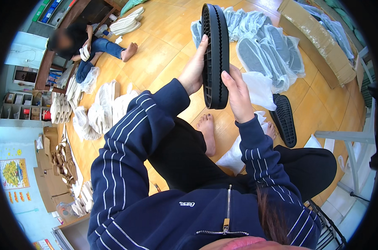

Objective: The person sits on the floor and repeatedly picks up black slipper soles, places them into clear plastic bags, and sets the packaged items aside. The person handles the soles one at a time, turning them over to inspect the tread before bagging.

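Up in front of me stand thick black shoe soles (217, 54), held on edge; they look like two pressed face to face, with a zigzag line between them and a grid of hollows on the left face. My left hand (193, 70) grips the left side, its thumb on the grid and its other fingers hidden behind. My right hand (239, 93) closes on the lower right side, thumb against the edge. Another black sole (285, 123) lies grid side up on the floor, right of my right hand. White plastic bags (257, 89) lie beside it.
Plastic-wrapped grey soles (264, 52) pile up ahead, next to a cardboard box (318, 43). At left, white soles (103, 104) lie in bags. A person (74, 43) sits on the floor at far left, handling white soles. A grey metal frame (347, 137) stands at right.
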`<state>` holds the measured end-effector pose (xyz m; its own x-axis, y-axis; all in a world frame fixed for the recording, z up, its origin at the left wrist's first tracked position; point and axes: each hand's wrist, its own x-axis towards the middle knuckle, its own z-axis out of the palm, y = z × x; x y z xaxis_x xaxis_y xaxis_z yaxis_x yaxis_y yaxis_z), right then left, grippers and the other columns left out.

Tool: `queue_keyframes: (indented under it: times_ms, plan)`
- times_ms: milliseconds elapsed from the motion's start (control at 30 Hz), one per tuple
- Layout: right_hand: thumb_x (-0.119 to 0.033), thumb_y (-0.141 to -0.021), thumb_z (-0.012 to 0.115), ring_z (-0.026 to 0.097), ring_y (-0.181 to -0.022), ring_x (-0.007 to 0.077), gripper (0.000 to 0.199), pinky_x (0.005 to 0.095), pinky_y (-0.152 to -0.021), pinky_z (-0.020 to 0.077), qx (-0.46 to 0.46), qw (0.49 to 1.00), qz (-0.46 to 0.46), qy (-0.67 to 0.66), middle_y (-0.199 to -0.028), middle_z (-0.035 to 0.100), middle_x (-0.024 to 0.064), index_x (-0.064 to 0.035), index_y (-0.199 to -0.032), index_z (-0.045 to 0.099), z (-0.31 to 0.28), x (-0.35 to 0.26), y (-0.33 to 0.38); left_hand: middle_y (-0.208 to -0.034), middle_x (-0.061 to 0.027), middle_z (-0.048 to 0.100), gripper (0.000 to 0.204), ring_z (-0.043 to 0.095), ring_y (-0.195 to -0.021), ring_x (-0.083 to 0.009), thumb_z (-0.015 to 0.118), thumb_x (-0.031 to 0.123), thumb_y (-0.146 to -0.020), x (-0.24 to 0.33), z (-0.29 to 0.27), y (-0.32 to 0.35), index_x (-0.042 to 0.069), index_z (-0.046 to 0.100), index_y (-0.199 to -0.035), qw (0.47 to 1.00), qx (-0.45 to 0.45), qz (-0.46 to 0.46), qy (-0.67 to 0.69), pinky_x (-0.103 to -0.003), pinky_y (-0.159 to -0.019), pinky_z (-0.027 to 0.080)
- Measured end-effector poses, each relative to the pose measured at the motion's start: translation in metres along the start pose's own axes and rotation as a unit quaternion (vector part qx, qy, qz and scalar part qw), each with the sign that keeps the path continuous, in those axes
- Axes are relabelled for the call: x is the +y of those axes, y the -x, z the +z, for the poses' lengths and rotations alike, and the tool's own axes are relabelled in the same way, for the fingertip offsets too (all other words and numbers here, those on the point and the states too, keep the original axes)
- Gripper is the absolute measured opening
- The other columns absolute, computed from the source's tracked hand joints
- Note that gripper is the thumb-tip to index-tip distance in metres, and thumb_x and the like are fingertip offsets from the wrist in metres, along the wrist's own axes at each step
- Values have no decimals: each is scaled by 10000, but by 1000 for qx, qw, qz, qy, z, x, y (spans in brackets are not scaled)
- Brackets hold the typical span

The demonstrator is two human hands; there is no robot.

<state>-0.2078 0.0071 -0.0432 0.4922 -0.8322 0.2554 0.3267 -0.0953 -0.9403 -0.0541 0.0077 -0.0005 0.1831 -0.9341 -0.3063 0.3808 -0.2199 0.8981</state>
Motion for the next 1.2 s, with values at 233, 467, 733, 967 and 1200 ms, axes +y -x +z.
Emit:
queue_keyframes:
  times_ms: [233, 467, 733, 967, 1200]
  plan:
    - [-382, -1012, 525, 582, -963, 106, 498, 255, -874, 463, 89, 985, 120, -87, -1083, 648, 65, 55, -1246, 563, -10, 16, -8, -1150, -170, 613, 627, 598, -1050, -178, 658, 395, -928, -15, 5, -2, -70, 410, -1268, 982, 110, 107, -107, -299, -902, 481]
    - [-468, -965, 569, 665, -886, 142, 569, 274, -777, 540, 121, 925, 247, -261, -1084, 672, 64, 23, -1252, 554, -55, 48, -10, -1273, -141, 590, 710, 550, -1194, -243, 562, 583, -908, 5, -17, -3, 20, 526, -1340, 885, -54, 65, -458, -350, -1005, 425]
    - [-564, -950, 528, 560, -682, 103, 646, 216, -600, 468, -40, 853, 226, -469, -841, 577, 26, 7, -1252, 513, -93, 57, -12, -936, -170, 716, 533, 680, -892, -308, 725, 448, -738, -40, -28, 19, 17, 720, -1053, 518, -419, -258, -700, -406, -782, 516]
    - [-590, -912, 571, 527, -725, 105, 763, 207, -591, 440, -72, 820, 189, -535, -873, 540, 41, 41, -1320, 437, -107, 58, -15, -970, -204, 691, 329, 666, -869, -351, 595, 248, -860, -19, -29, 6, 38, 658, -1105, 712, -148, 40, -685, -415, -786, 522]
    - [-534, -924, 591, 533, -752, 114, 722, 202, -608, 456, -55, 833, 170, -523, -1228, 510, 141, 31, -1342, 423, -103, 44, -14, -969, -150, 666, 764, 612, -967, -228, 475, 669, -908, 25, -36, -7, -62, 650, -1044, 906, 10, 115, -407, -344, -877, 469]
